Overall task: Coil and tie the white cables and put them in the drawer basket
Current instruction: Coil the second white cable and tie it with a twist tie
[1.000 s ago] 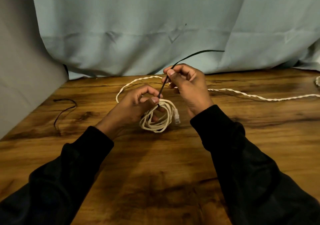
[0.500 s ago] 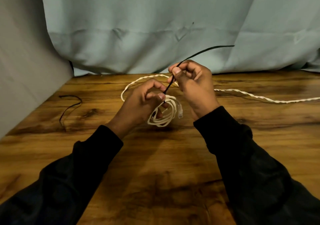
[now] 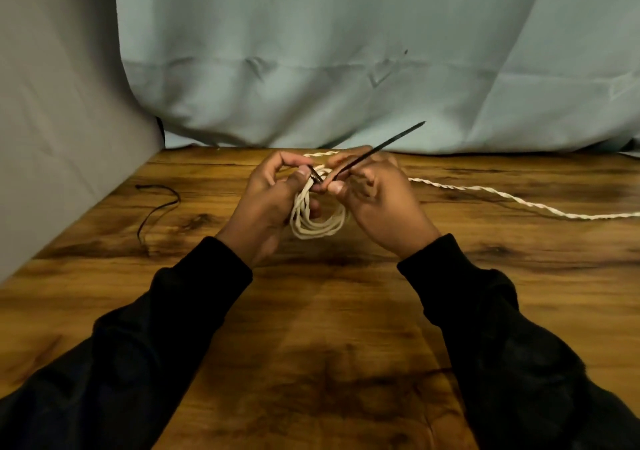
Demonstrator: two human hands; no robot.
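Note:
A coiled white cable (image 3: pixel 317 223) hangs between my hands just above the wooden table (image 3: pixel 329 311). My left hand (image 3: pixel 270 204) grips the coil's left side, thumb pressed near the top. My right hand (image 3: pixel 375 195) pinches a thin black tie (image 3: pixel 377 150) that is wrapped around the top of the coil; its free tail sticks up and to the right. A second, twisted white cable (image 3: pixel 502 198) lies uncoiled across the table, running behind my hands to the right edge. No drawer basket is in view.
Another black tie (image 3: pixel 162 204) lies loose at the table's left side, near a grey wall panel (image 3: pixel 62 138). A pale blue cloth (image 3: pixel 346 69) hangs behind the table's far edge.
My hands have come closer together over the coil. The black tie's free tail is shorter and straighter, and it now points up to the right instead of arching far over.

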